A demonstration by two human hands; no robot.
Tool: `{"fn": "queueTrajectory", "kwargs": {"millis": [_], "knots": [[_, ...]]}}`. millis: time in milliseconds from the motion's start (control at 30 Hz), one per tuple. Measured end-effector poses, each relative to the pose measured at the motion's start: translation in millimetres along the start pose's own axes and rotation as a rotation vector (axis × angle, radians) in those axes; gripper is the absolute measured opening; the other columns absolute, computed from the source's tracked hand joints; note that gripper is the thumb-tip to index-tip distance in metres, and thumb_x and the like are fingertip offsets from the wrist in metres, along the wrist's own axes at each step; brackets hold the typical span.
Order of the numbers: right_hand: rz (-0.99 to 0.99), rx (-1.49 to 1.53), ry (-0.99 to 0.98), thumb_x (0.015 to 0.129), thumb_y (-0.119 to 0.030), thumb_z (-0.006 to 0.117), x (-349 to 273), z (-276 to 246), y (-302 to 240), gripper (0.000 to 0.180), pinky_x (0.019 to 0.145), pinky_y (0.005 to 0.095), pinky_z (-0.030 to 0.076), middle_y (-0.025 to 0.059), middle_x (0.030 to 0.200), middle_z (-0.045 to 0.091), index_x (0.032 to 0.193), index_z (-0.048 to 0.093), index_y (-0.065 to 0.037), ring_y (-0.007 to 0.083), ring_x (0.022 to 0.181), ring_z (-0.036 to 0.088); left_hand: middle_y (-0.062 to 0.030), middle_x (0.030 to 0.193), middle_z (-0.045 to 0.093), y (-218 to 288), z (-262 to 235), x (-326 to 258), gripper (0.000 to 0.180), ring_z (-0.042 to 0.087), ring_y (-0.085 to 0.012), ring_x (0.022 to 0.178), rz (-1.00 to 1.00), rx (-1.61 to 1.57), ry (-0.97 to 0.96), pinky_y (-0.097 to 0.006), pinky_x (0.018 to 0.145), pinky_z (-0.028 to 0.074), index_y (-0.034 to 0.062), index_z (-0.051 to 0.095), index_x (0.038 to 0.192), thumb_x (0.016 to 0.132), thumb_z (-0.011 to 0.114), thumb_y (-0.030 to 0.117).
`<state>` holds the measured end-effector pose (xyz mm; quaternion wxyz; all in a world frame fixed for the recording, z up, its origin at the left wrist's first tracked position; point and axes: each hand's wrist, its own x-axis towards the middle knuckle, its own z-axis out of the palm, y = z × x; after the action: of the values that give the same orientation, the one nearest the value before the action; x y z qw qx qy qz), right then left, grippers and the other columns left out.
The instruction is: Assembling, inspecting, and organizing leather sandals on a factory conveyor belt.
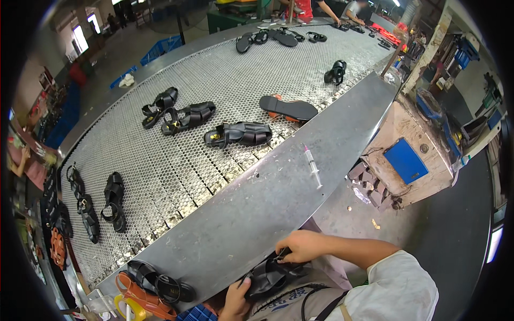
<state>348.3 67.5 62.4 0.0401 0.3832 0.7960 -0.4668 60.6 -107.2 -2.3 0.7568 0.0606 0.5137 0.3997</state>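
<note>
- Looking down from a head camera at a person working beside a wide perforated metal conveyor (176, 160) edged by a smooth steel desk (257, 208).
- Both hands hold one black strappy sandal (270, 275) low in the view, close to the person's body and just off the near edge of the desk.
- The left hand (235, 300) has its grip closed around the sandal's left end from below.
- The right hand (300, 246) has its grip pinched shut on the sandal's upper straps; whether it also holds a small tool cannot be told.
- A plastic syringe (312, 166) lies alone on the desk, well apart from the hands.
- More black sandals rest on the conveyor: one (238, 134) near the middle, a pair (179, 115) farther back, others at the left edge.
- A sandal lying sole-up (288, 108) shows an orange underside edge.
- An orange sandal (140, 294) and a black one lie at the lower left, near the left hand.
- Other workers stand at the far end, too small to describe.
</note>
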Motion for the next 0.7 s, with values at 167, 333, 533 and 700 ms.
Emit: {"fn": "queueTrajectory", "kwargs": {"millis": [167, 333, 533, 700], "knots": [[-0.105, 0.409, 0.352, 0.1, -0.025, 0.079, 19, 8, -42, 0.035, 0.087, 0.0393, 0.058, 0.0141, 0.111, 0.078, 0.127, 0.068, -0.007, 0.0281, 0.101, 0.075, -0.0204, 0.166, 0.043, 66, 56, -17, 0.096, 0.048, -0.0317, 0.149, 0.531, -0.143, -0.551, -0.055, 0.117, 0.048, 0.0087, 0.028, 0.167, 0.099, 0.07, 0.062], [-0.483, 0.432, 0.056, 0.097, -0.047, 0.08, 18, 77, -15, 0.093, 0.108, 0.0381, 0.053, 0.0246, 0.142, 0.064, 0.162, 0.037, 0.002, 0.0341, 0.127, 0.067, -0.0229, 0.13, 0.073, 78, 51, -13, 0.078, 0.076, -0.0332, 0.11, 0.33, 0.043, -0.175, -0.047, 0.1, 0.061, -0.0052, 0.059, 0.141, 0.108, 0.051, 0.065], [0.022, 0.857, -0.151, 0.1, -0.061, 0.07, 13, 47, -2, 0.077, 0.066, 0.0367, 0.062, 0.017, 0.119, 0.069, 0.144, 0.057, 0.0, 0.0236, 0.09, 0.072, -0.0121, 0.118, 0.076, 59, -2, 3, 0.057, 0.068, -0.0222, 0.112, -0.153, 1.045, -0.453, -0.038, 0.1, 0.053, -0.0009, 0.066, 0.139, 0.109, 0.064, 0.048], [0.183, 0.671, 0.023, 0.096, -0.051, 0.081, 7, 79, 26, 0.06, 0.063, 0.0287, 0.053, 0.0096, 0.099, 0.073, 0.126, 0.069, -0.001, 0.0152, 0.08, 0.068, -0.0171, 0.113, 0.078, 84, 43, 9, 0.05, 0.072, -0.0278, 0.101, -0.178, 1.356, -0.294, -0.039, 0.093, 0.055, -0.0023, 0.071, 0.128, 0.107, 0.067, 0.043]]}}
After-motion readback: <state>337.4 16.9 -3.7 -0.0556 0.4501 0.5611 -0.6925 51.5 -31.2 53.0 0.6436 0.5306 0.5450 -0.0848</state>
